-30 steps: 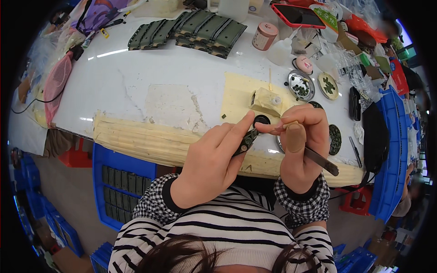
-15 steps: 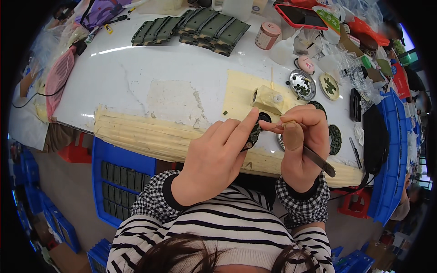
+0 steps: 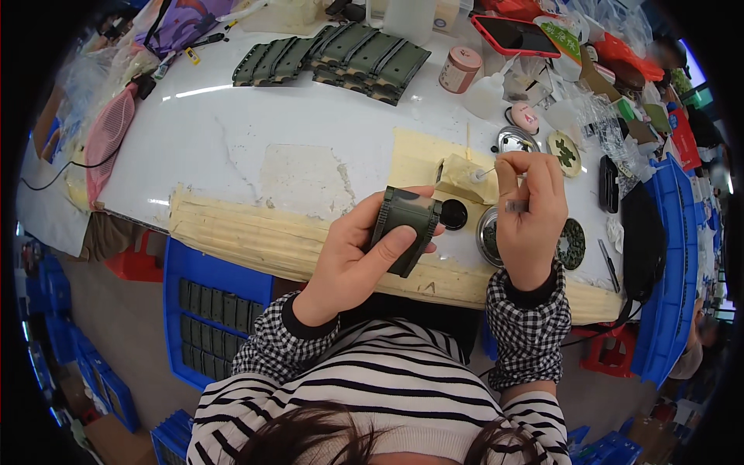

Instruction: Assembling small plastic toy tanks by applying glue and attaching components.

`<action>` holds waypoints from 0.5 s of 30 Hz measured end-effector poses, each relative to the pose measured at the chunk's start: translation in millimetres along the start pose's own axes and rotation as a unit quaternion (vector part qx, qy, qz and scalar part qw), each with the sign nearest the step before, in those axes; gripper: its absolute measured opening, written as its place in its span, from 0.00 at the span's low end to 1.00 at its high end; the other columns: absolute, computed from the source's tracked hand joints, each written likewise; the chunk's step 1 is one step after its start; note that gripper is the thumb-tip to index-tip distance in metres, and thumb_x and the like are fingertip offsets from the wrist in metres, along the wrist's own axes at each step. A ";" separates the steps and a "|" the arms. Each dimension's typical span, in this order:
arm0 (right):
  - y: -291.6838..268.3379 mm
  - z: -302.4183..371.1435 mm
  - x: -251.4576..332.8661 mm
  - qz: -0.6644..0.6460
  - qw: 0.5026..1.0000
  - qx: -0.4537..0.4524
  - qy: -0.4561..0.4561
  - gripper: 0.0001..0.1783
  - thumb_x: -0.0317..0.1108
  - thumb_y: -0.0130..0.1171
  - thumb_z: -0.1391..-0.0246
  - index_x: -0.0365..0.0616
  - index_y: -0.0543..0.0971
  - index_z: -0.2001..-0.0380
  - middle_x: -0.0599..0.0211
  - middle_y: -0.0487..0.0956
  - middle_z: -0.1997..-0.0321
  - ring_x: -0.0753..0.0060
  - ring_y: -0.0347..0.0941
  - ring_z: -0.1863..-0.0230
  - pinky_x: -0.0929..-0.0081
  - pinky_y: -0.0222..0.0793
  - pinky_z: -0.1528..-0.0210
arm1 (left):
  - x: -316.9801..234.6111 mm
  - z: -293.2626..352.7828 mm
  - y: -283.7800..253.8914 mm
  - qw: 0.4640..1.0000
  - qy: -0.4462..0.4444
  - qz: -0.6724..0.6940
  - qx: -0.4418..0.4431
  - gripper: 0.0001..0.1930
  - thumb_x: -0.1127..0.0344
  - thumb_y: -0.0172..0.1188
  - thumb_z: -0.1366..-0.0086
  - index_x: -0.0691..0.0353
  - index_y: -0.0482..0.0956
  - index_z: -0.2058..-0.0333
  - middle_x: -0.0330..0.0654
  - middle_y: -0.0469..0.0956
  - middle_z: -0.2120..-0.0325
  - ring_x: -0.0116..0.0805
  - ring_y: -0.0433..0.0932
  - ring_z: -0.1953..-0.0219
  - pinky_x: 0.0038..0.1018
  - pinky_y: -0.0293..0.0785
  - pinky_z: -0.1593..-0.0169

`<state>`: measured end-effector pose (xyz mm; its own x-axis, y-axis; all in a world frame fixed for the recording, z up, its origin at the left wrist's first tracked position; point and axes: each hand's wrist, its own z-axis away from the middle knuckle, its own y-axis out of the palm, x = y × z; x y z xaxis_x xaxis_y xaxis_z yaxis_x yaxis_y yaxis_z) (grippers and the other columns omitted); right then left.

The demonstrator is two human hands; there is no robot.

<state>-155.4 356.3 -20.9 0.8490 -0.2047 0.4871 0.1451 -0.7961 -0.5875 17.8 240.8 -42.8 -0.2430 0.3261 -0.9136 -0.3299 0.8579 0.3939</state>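
Lying to the left of and slightly below the right hand (image 3: pixel 531 221), a camouflage-patterned green casing (image 3: pixel 411 213) is held above the near edge of the table (image 3: pixel 302 124). Its longer visible axis runs downward with a lean to the lower left. The left hand (image 3: pixel 349 260) is much the nearer, its fingers closed around the casing and its thumb pressed flat on the broad face. A black round cap (image 3: pixel 453 215) shows between the casing and the right hand. The right hand's fingers are pinched together at the tips on a thin rod (image 3: pixel 488 171), which slants toward the white nozzle (image 3: pixel 478 177) of a yellow-wrapped bottle (image 3: pixel 456 174); whether rod and nozzle touch cannot be told. Partly hidden: the casing's lower left (behind thumb and palm) and a round metal tin (image 3: pixel 488 236) beside the right hand. A grey patch in the right palm, blurred, cannot be identified.
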 end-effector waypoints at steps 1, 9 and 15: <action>1.5 1.5 0.3 -0.008 0.999 0.021 0.034 0.09 0.19 0.58 0.53 0.40 0.75 0.67 0.61 0.71 0.68 0.58 0.70 0.73 0.72 0.66 0.75 | 0.5 0.3 -1.1 1.000 -0.004 0.009 0.002 0.20 0.69 0.50 0.31 0.69 0.64 0.43 0.46 0.77 0.58 0.29 0.77 0.58 0.24 0.74 0.53; -2.6 1.9 2.1 0.018 0.999 0.046 0.024 0.18 0.23 0.62 0.53 0.40 0.75 0.56 0.60 0.70 0.69 0.63 0.69 0.74 0.73 0.65 0.75 | 0.3 4.0 -4.4 0.999 -0.006 0.029 -0.046 0.18 0.68 0.49 0.31 0.67 0.63 0.45 0.47 0.78 0.60 0.29 0.78 0.61 0.24 0.76 0.56; -32.3 13.4 6.4 -0.008 0.999 -0.013 0.031 0.12 0.22 0.61 0.50 0.37 0.79 0.60 0.65 0.68 0.76 0.75 0.64 0.77 0.80 0.59 0.74 | -26.4 -0.3 -65.1 0.962 0.013 -0.150 -0.228 0.17 0.68 0.58 0.36 0.65 0.67 0.51 0.44 0.78 0.65 0.27 0.78 0.67 0.22 0.77 0.64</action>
<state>-147.9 388.3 -7.5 0.8132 -0.2262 0.5363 0.1450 -0.8136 -0.5630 45.4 176.2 -44.3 -0.0958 0.0752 -0.9926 -0.7527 0.6470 0.1216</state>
